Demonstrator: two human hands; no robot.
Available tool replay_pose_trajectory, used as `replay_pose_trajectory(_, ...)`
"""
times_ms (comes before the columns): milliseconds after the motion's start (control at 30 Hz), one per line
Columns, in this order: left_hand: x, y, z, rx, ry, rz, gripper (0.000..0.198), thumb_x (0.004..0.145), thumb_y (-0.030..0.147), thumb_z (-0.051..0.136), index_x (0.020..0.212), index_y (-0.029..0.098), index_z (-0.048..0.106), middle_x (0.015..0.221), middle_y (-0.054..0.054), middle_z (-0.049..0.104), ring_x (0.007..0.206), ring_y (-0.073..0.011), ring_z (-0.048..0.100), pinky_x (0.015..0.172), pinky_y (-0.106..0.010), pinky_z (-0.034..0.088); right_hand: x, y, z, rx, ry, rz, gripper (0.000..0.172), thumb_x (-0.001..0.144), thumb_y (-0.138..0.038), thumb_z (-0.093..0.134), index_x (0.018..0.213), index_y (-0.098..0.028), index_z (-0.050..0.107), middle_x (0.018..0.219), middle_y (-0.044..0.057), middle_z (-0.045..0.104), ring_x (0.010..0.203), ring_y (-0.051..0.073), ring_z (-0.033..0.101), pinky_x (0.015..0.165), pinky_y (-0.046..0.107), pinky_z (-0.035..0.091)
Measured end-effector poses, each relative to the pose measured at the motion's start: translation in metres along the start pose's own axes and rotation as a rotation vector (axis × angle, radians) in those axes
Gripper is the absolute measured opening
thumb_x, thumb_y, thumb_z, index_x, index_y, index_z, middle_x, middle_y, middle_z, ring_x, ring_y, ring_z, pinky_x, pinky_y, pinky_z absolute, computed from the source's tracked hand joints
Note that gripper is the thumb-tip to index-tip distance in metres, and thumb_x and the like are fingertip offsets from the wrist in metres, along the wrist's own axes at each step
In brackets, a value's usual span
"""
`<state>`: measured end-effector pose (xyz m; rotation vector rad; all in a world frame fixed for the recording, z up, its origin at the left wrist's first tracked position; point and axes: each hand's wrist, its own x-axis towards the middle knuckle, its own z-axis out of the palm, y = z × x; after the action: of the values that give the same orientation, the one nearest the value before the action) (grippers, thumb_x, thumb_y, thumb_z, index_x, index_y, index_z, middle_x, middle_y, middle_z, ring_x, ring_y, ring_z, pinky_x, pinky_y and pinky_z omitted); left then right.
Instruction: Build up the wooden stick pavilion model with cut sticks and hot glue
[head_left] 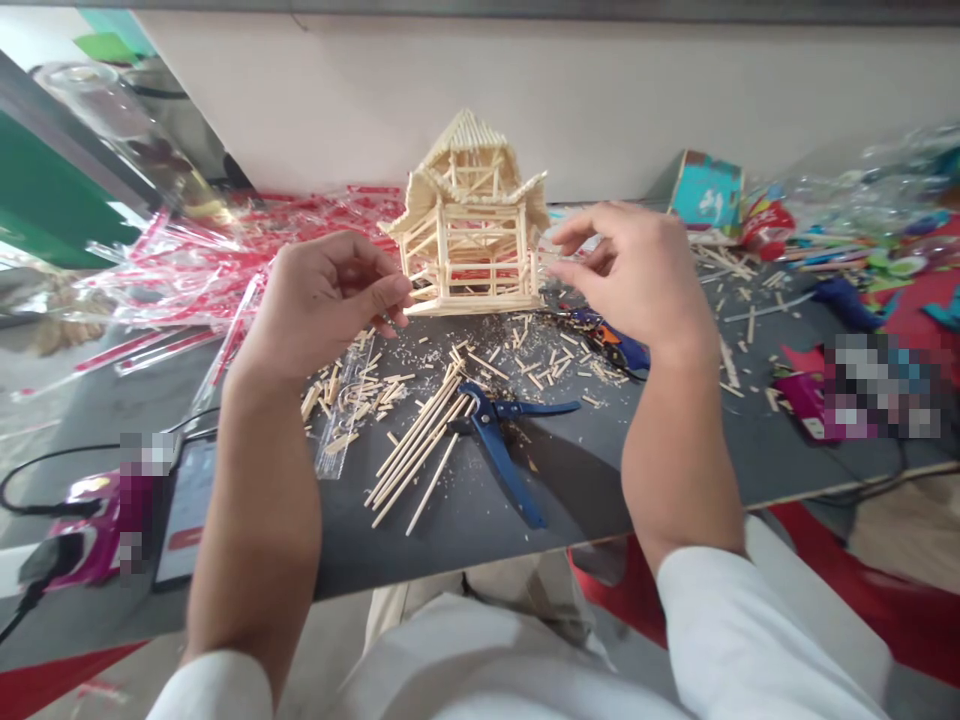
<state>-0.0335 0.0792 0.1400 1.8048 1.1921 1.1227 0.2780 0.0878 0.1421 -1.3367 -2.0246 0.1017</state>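
A small two-tiered model house [480, 250] of pale wooden sticks, with a peaked roof, stands upright at the back of the dark table. At its lower left corner is my left hand [334, 295], thumb and forefinger pinched together at the base edge. My right hand [630, 265] is beside the right wall, its thumb and forefinger tips apart and close to the corner post; whether they touch it is hard to see. In front lie several loose wooden sticks [420, 440] and a blue-handled cutter [499, 450], its jaws over the stick ends.
Clear red-striped wrappers [225, 270] heap up at the left. A transparent ruler [341, 420] lies among stick offcuts [555, 365]. A phone [187, 500] and a purple cabled device [90, 520] sit front left. At right are a turquoise box [707, 190] and plastic clutter [885, 250].
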Motion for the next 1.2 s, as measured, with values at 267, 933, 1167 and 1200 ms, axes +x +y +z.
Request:
replay_pose_trajectory(267, 0.001, -0.003, 0.002, -0.011, -0.015, -0.02, 0.013, 0.086, 0.026, 0.076, 0.084, 0.017, 0.067, 0.074, -0.003, 0.074, 0.063, -0.013, 0.071, 0.058, -0.025, 0.06, -0.001, -0.027, 0.032, -0.062, 0.094, -0.076, 0.014, 0.091, -0.032, 0.075, 0.1, -0.024, 0.069, 0.1, 0.005, 0.066, 0.081, 0.019, 0.064, 0.077, 0.035, 0.057)
replay_pose_trajectory(933, -0.001, -0.001, 0.009, 0.296, -0.03, -0.006, 0.017, 0.088, 0.037, 0.072, 0.087, 0.02, 0.072, 0.069, -0.002, 0.072, 0.064, -0.0161, 0.069, 0.066, -0.031, 0.055, 0.005, 0.016, 0.017, 0.219, 0.198, 0.162, 0.023, 0.092, -0.044, 0.071, 0.088, -0.022, 0.067, 0.065, -0.001, 0.062, 0.06, 0.015, 0.06, 0.066, 0.034, 0.054)
replay_pose_trajectory(1167, 0.0, -0.009, 0.04, 0.645, 0.021, 0.053, 0.032, 0.094, 0.047, 0.062, 0.088, 0.019, 0.076, 0.067, -0.006, 0.069, 0.068, -0.0217, 0.064, 0.07, -0.034, 0.047, 0.012, 0.04, 0.045, 0.471, 0.145, 0.273, 0.016, 0.091, -0.029, 0.069, 0.081, -0.021, 0.059, 0.074, 0.002, 0.07, 0.057, 0.014, 0.068, 0.043, 0.025, 0.047)
replay_pose_trajectory(1200, 0.0, -0.009, 0.042, 0.67, 0.003, 0.071, 0.034, 0.096, 0.047, 0.06, 0.086, 0.019, 0.077, 0.064, -0.005, 0.067, 0.064, -0.0205, 0.062, 0.069, -0.034, 0.046, 0.012, 0.041, 0.049, 0.487, 0.116, 0.274, 0.017, 0.092, -0.03, 0.069, 0.082, -0.021, 0.058, 0.075, 0.002, 0.071, 0.057, 0.014, 0.068, 0.042, 0.025, 0.047)
